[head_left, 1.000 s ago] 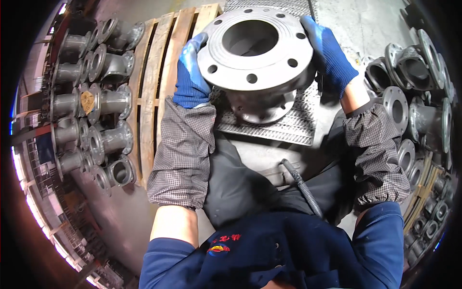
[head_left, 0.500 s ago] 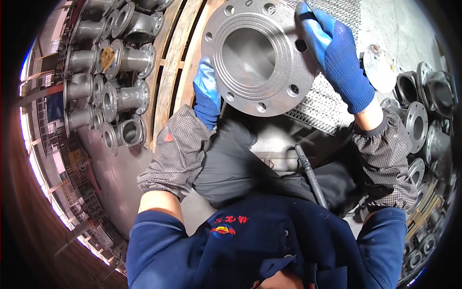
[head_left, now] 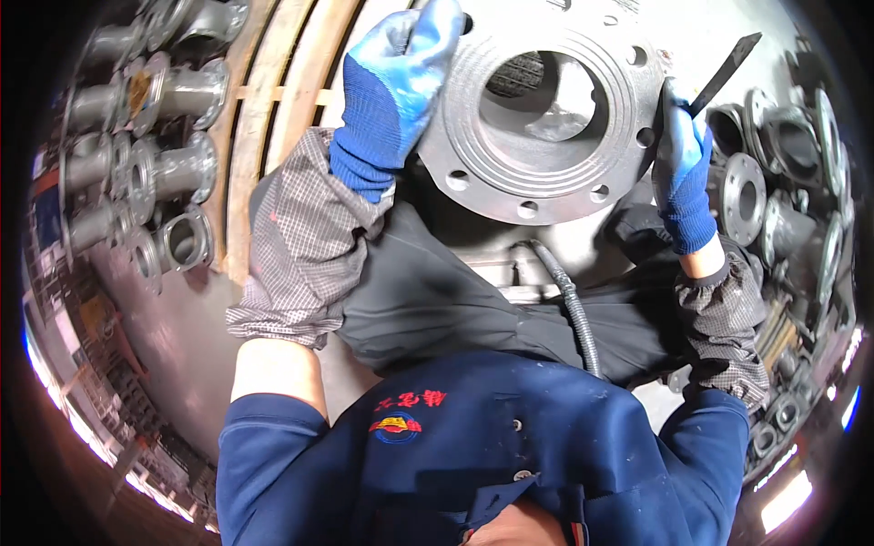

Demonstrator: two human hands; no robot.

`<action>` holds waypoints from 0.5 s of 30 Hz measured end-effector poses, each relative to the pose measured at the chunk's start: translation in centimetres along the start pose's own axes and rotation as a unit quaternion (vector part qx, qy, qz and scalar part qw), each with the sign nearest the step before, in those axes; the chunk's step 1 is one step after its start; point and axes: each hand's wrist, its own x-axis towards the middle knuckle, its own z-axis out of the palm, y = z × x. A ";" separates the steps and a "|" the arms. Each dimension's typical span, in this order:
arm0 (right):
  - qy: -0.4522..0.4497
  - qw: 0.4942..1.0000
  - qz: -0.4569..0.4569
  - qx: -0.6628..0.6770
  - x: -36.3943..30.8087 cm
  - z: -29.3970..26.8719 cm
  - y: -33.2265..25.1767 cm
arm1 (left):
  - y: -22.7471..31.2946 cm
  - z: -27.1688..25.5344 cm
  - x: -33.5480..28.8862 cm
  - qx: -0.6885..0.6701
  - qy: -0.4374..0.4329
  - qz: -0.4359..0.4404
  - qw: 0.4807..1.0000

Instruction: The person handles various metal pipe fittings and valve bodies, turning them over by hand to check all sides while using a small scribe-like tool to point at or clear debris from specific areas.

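Note:
A grey metal flanged pipe fitting (head_left: 537, 196) is held above my lap, its ringed flange face with bolt holes turned up toward me. Light and a patch of dark mesh show through its bore. My left hand (head_left: 401, 77), in a blue coated glove, is closed on the flange's upper left rim. On the opposite side, my gloved right hand (head_left: 685, 173) grips the right rim, its fingers partly hidden. A dark flat strip (head_left: 728, 73) sticks out up and right beside that hand; whether the hand holds it, I cannot make out.
Several flanged fittings (head_left: 187, 173) stand stacked at the left beside a wooden slatted pallet (head_left: 259, 136). More flanged fittings (head_left: 742, 200) crowd the right. A ribbed grey hose (head_left: 574, 309) runs between my legs, close under the held fitting.
The fitting has shifted right and tilted, showing through its bore. My left hand has moved up its rim; my right has come down the right side. The dark strip has appeared; a pale disc is gone from sight.

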 end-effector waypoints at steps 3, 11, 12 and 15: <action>0.010 0.997 0.036 0.063 -1.1 -0.8 0.2 | 2.9 1.9 -1.2 0.111 -0.015 0.114 0.987; -0.044 0.983 0.097 0.147 -2.8 -2.9 0.8 | 3.3 4.2 -1.3 0.032 -0.088 0.112 0.989; -0.049 0.978 0.107 0.172 -2.9 -3.1 0.9 | 3.7 3.8 -1.5 0.039 -0.089 0.088 0.991; -0.043 0.969 0.128 0.205 -1.9 -2.5 -1.3 | 2.1 1.4 -1.5 0.111 -0.026 0.156 0.981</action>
